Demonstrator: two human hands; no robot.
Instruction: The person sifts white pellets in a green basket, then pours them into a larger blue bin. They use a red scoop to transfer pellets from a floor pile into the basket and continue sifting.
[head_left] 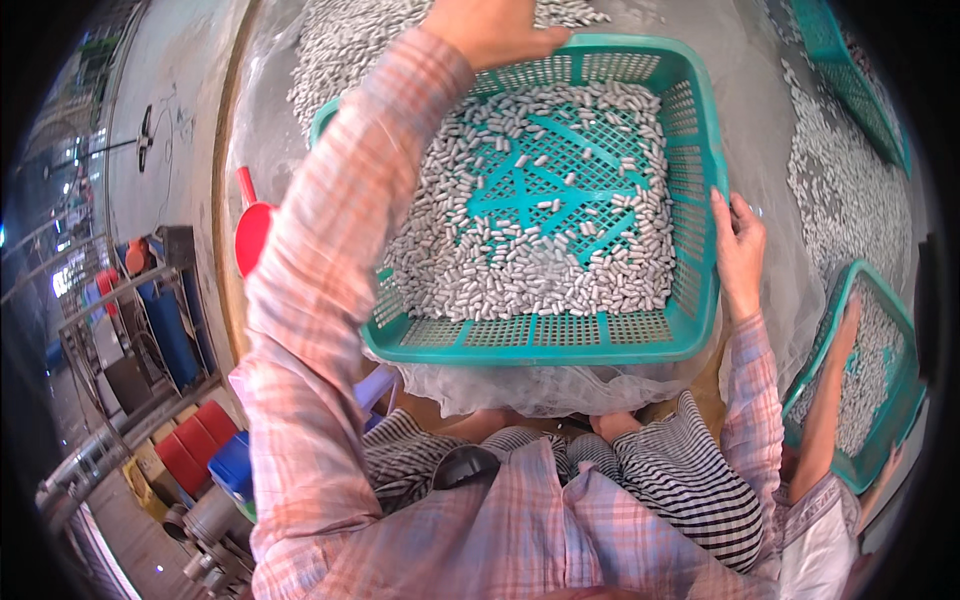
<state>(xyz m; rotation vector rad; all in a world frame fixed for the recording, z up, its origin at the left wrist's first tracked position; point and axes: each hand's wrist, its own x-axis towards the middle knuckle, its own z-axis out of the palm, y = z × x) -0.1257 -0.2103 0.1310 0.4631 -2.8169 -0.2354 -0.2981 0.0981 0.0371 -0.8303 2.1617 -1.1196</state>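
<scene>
A green plastic basket (540, 352) with mesh sides is in front of me. Small grey-white capsule-shaped pieces (530, 285) lie in it, thickest along its near side and edges, and the lattice bottom shows through in the middle. My left hand (490, 32) reaches across to the far rim and grips it, its thumb along the edge; the picture's upper border cuts off part of that hand. On the right side of the basket, my right hand (738, 240) closes on the rim, with fingertips against the outer wall.
More pieces (345, 60) are spread on translucent sheeting (765, 130) beyond and right of the basket. A red scoop (252, 232) lies left. At right, another person's arm (832, 385) reaches into a second green basket (860, 462). Another basket (850, 75) stands far right.
</scene>
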